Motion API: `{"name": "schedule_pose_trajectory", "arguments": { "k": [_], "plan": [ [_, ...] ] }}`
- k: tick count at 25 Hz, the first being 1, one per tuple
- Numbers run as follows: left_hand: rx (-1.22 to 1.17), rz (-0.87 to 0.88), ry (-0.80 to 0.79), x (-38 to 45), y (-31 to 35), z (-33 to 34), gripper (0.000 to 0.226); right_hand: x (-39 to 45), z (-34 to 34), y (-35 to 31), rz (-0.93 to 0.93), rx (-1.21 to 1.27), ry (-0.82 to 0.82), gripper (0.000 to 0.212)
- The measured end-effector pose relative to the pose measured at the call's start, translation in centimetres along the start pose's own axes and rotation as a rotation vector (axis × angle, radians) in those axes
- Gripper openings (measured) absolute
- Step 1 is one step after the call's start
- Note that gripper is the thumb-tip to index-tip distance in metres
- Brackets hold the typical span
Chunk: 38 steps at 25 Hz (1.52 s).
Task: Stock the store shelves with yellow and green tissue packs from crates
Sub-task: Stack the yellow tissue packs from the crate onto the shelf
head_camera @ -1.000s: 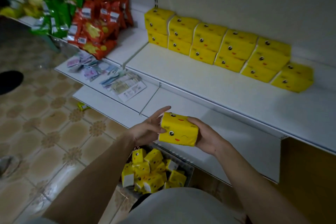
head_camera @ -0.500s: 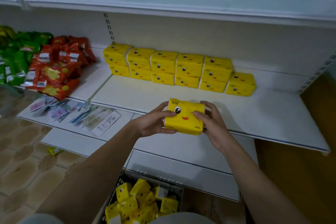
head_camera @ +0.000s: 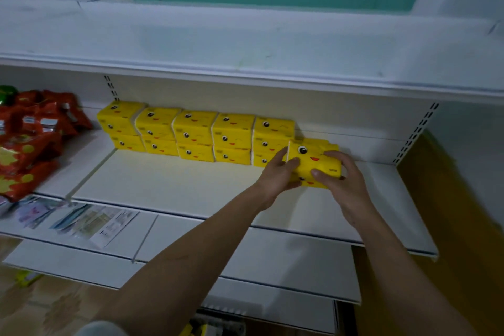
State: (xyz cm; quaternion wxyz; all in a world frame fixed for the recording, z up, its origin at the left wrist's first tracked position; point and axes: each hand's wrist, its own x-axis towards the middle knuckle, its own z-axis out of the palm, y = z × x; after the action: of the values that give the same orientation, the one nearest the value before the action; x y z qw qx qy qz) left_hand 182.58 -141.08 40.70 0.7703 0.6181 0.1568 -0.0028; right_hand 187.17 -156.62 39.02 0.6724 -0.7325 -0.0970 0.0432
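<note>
Two hands grip one yellow tissue pack point(head_camera: 313, 162): the left hand point(head_camera: 276, 176) on its left end, the right hand point(head_camera: 342, 181) curled over its right front corner. It sits on top of a lower pack point(head_camera: 309, 181) at the right end of the row of packs point(head_camera: 195, 135) along the back of the shelf point(head_camera: 169, 183). Placing looks nearly done. Next, I judge, the pack needs squaring against its neighbour, then letting go. Red snack bags point(head_camera: 32, 142) lie far left.
</note>
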Motion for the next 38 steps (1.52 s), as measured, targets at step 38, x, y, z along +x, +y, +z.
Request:
{"name": "schedule_pose_trajectory", "arguments": {
  "k": [38],
  "plan": [
    [0.418,-0.122,0.993,-19.2,-14.8,-29.1,0.019,-10.6,27.6,5.6,-0.02,-0.215,-0.777,0.022]
  ]
}}
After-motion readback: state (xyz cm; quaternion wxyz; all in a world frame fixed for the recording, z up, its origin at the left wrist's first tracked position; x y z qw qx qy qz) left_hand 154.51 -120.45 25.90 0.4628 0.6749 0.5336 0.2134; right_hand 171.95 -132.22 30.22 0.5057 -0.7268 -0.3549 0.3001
